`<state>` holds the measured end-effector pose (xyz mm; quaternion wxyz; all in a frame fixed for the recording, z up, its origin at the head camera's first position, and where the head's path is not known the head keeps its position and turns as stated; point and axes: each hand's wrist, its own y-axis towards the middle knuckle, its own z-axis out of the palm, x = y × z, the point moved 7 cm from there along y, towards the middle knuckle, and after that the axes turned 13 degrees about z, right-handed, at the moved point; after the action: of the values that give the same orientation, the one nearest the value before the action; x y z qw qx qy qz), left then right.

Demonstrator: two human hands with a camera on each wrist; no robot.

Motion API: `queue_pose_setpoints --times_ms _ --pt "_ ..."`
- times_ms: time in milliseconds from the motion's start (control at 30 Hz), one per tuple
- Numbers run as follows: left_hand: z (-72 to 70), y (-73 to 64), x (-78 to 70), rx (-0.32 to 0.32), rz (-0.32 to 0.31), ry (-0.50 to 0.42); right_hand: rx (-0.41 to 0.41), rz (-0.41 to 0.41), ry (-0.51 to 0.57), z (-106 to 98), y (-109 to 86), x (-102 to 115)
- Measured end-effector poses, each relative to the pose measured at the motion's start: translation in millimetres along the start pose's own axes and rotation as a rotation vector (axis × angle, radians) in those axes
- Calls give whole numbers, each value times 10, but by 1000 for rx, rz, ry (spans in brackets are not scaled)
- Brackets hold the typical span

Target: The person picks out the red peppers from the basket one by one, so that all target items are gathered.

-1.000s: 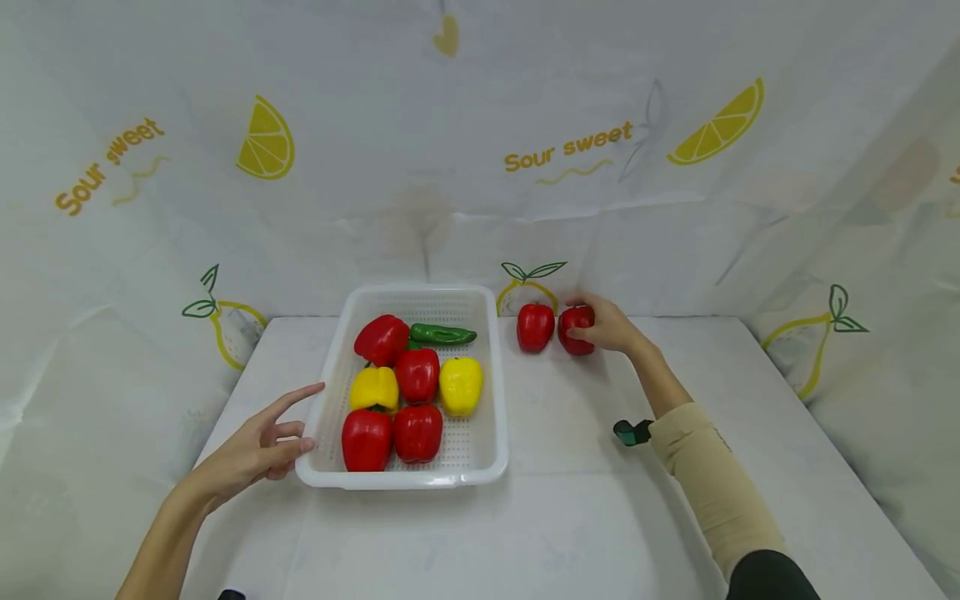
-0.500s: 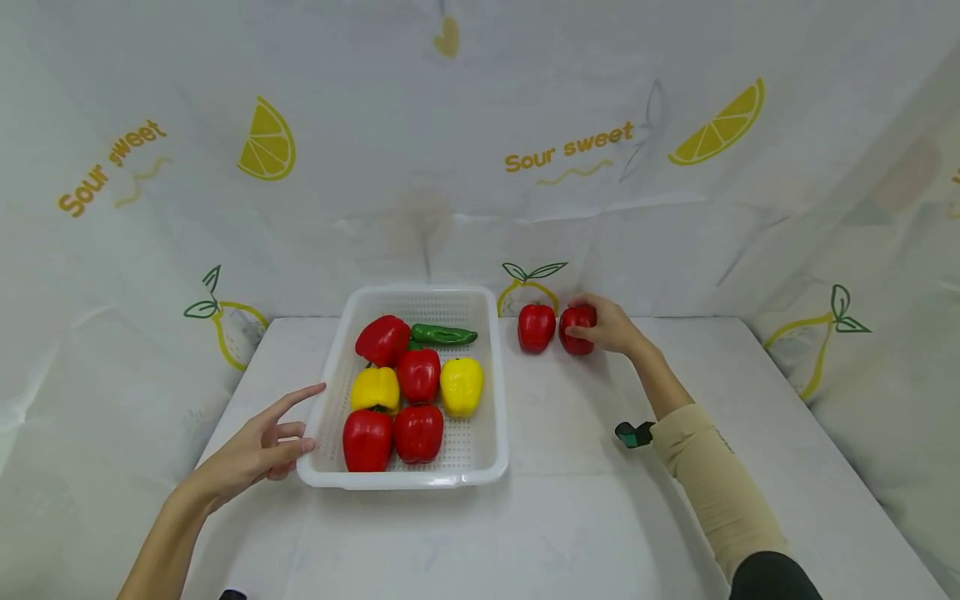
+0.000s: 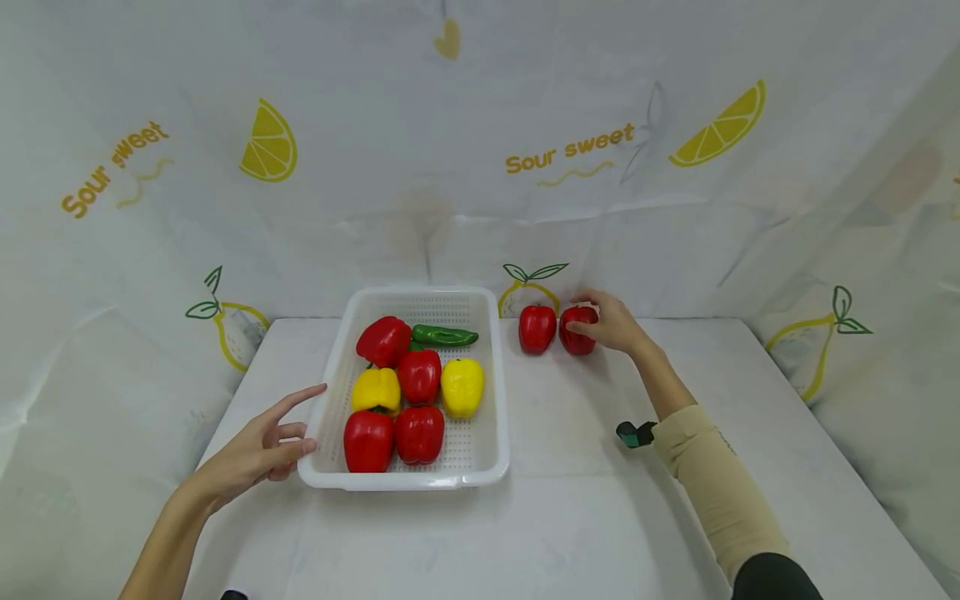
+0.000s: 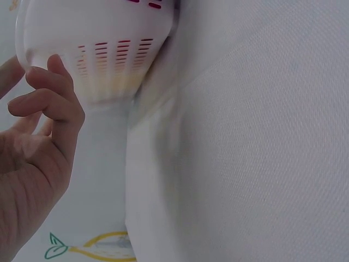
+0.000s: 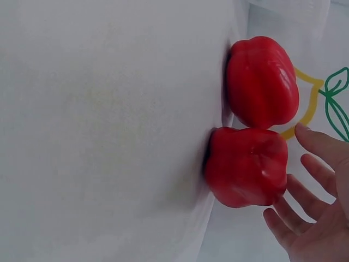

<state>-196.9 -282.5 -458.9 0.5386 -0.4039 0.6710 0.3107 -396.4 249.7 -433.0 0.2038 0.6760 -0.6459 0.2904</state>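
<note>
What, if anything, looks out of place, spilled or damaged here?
No spill or damage shows. Mildly odd: two red peppers sit on the table to the right of the white basket, while the other peppers lie inside it. Also, the red pepper at the basket's far left lies tilted.
</note>
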Motion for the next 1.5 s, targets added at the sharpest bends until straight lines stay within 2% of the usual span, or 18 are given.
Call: queue_pose_setpoints --times_ms 267,467,900,1100,1300,1500 --pt "-1 -3 4 0 -2 -5 -47 -77 -9 -64 -47 171" --pt "6 1 -4 -1 8 -13 -61 -138 -14 -77 -101 392" --pt "9 -2 -9 3 13 -21 -6 -299 1 18 -244 939" --pt "23 1 -16 -2 6 -30 -11 -368 -29 69 -346 1179" --pt "23 -9 11 -16 -28 -25 31 -399 -39 177 -421 1386" --pt "12 -14 10 -11 -15 -26 73 -444 -34 313 -473 1593"
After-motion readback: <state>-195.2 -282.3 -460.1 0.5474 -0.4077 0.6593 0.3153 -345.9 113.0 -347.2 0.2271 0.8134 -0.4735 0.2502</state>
